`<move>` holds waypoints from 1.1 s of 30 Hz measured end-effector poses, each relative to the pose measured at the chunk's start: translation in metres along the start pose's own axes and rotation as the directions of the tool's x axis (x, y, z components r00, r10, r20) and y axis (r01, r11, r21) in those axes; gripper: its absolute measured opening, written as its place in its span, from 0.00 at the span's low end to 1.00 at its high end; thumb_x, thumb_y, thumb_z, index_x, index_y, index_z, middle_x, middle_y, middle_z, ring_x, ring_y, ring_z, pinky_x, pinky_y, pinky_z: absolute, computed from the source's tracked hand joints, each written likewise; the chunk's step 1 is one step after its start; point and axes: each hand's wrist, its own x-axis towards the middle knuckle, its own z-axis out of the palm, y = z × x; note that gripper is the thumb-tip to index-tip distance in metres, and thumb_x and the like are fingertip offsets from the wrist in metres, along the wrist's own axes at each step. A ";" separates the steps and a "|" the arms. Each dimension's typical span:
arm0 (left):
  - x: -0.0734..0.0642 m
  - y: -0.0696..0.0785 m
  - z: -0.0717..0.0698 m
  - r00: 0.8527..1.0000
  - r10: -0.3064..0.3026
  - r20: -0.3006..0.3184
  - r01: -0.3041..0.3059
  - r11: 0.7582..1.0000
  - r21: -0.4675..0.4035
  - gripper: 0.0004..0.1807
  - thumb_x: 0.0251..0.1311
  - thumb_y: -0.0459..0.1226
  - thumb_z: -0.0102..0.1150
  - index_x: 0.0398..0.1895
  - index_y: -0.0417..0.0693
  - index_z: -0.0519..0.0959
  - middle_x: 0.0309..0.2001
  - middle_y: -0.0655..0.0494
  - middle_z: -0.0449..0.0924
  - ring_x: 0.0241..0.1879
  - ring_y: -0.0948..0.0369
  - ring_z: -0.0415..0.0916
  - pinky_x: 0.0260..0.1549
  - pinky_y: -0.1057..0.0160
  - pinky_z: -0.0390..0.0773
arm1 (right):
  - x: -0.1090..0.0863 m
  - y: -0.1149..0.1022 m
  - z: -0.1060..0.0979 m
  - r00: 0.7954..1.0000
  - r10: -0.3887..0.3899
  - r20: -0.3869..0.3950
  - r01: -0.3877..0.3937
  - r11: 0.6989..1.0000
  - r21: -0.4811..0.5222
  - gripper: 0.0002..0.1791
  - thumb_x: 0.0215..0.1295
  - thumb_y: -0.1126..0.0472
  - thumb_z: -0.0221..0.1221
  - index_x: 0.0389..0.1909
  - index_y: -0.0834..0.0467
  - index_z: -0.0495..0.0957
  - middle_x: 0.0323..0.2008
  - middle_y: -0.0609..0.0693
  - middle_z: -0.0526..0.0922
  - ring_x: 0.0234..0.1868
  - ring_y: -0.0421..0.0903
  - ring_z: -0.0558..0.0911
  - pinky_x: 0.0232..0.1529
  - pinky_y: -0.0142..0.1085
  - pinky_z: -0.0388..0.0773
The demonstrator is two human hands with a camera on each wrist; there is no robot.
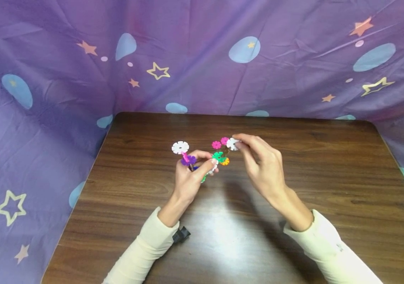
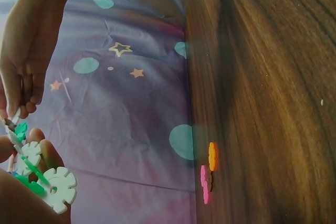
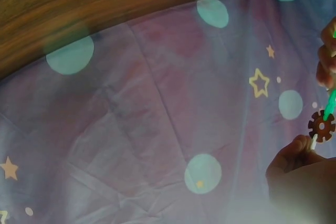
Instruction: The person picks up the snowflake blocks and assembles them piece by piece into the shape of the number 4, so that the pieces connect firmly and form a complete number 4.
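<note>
My left hand point(image 1: 187, 175) holds a joined chain of notched plastic flower discs. A white disc point(image 1: 180, 147), a pink disc point(image 1: 185, 157) and a purple disc point(image 1: 189, 160) stick up at its left side. On the right, a green disc point(image 1: 218, 157) stands out beyond the left thumb. My right hand point(image 1: 267, 169) pinches another white disc point(image 1: 232, 144) between thumb and fingertips. In the right wrist view, that disc's edge meets a brown disc point(image 3: 321, 126), which touches the green piece. Fingers partly hide the middle of the chain.
Loose discs lie on the wooden table point(image 1: 134, 197) beyond the hands: two pink discs point(image 1: 216, 145), an orange disc point(image 1: 225, 161) and a brown disc point(image 2: 211, 183). A purple patterned cloth point(image 1: 202, 59) hangs behind the table and along its left side.
</note>
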 end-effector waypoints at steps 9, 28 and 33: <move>0.001 0.000 0.001 1.000 -0.011 -0.025 0.010 0.999 -0.031 0.11 0.57 0.23 0.63 0.42 0.21 0.78 0.25 0.61 0.87 0.24 0.62 0.85 0.25 0.69 0.85 | 0.001 0.001 0.005 1.000 -0.001 0.004 0.001 1.000 0.018 0.10 0.70 0.67 0.64 0.49 0.60 0.87 0.42 0.53 0.91 0.43 0.47 0.88 0.54 0.25 0.80; 0.004 0.007 -0.007 0.999 -0.040 -0.021 0.040 0.999 -0.035 0.07 0.57 0.26 0.65 0.34 0.47 0.81 0.27 0.58 0.89 0.29 0.62 0.88 0.31 0.68 0.87 | -0.001 0.051 -0.006 0.901 0.335 0.276 -0.307 0.941 -0.141 0.21 0.76 0.56 0.58 0.65 0.59 0.76 0.48 0.59 0.86 0.49 0.55 0.85 0.53 0.49 0.80; 0.003 0.007 -0.008 0.998 -0.049 -0.040 0.048 0.999 -0.021 0.06 0.57 0.27 0.66 0.37 0.41 0.82 0.27 0.57 0.88 0.28 0.61 0.88 0.31 0.68 0.87 | -0.024 0.098 -0.001 0.735 0.478 0.481 -0.366 0.877 -0.312 0.25 0.74 0.58 0.60 0.66 0.66 0.73 0.49 0.66 0.82 0.47 0.59 0.82 0.51 0.57 0.79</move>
